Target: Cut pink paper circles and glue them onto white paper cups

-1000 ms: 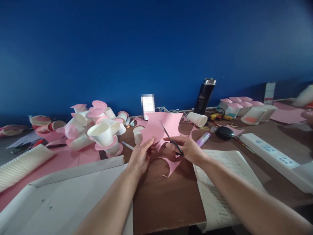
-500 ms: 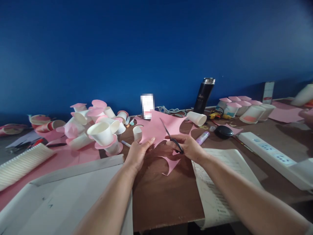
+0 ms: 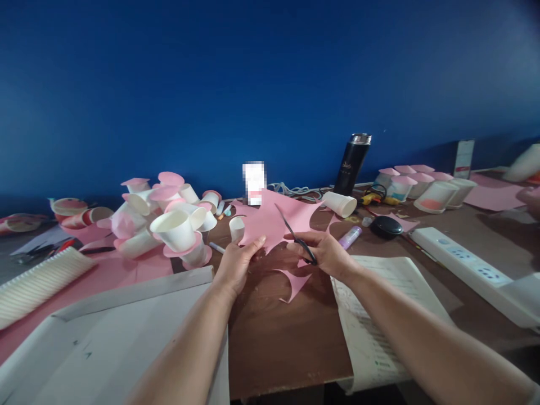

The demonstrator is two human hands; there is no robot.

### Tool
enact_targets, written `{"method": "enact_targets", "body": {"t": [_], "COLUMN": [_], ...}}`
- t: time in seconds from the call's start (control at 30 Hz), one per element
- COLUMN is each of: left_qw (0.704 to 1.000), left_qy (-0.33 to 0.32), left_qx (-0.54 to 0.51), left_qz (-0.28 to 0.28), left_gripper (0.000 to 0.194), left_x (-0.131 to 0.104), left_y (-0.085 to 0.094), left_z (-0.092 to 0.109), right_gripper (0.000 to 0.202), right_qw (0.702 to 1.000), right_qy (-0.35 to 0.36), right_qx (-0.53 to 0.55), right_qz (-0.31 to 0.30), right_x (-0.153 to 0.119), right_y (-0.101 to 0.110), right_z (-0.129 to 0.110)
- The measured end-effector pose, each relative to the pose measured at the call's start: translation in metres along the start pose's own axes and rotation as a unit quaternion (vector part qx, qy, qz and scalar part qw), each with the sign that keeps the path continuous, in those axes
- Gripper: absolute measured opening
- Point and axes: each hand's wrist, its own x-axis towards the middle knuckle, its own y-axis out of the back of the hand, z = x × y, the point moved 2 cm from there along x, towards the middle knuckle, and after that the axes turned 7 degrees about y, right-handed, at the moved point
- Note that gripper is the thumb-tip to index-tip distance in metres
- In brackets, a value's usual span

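Between thumb and fingers, my left hand (image 3: 238, 261) pinches the near left edge of a pink paper sheet (image 3: 270, 219) with curved cut edges. My right hand (image 3: 327, 253) is closed round the handles of black scissors (image 3: 298, 239). Their blades point up and to the left over the paper; I cannot tell how far apart they are. A pink paper offcut (image 3: 295, 284) with a curved edge lies on the brown table (image 3: 287, 343) below my hands. Just left of the sheet, a small white paper cup (image 3: 237, 229) is partly hidden.
Left, white paper cups (image 3: 172, 228) with pink paper pieces are heaped. At right are a glue stick (image 3: 350, 237), a black rounded object (image 3: 386, 226), a power strip (image 3: 459, 256) and several pink-topped cups (image 3: 403, 185). A black flask (image 3: 353, 163) stands by the blue wall.
The pink sheet has shifted very slightly in my left hand. The scissors and both hands stay almost in place.
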Motion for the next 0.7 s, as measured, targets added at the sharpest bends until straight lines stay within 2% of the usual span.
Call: {"method": "enact_targets", "body": {"t": [0.2, 0.5, 0.57, 0.7], "left_qw": [1.000, 0.999, 0.996, 0.976], "left_qy": [0.020, 0.028, 0.040, 0.043], "left_qx": [-0.012, -0.033, -0.068, -0.211], "left_qz": [0.011, 0.024, 0.030, 0.012], "left_gripper": [0.033, 0.031, 0.031, 0.032], "left_x": [-0.001, -0.002, -0.003, -0.006], "left_y": [0.000, -0.001, -0.003, -0.016], "left_z": [0.002, 0.007, 0.008, 0.003], "right_gripper": [0.065, 0.062, 0.062, 0.060], "right_qw": [1.000, 1.000, 1.000, 1.000], "right_qy": [-0.015, 0.008, 0.007, 0.020], "right_qx": [0.018, -0.015, -0.008, 0.001], "right_qz": [0.000, 0.009, 0.006, 0.014], "right_x": [0.000, 0.000, 0.000, 0.001], "right_y": [0.000, 0.001, 0.000, -0.004], "right_z": [0.002, -0.001, 0.000, 0.003]}}
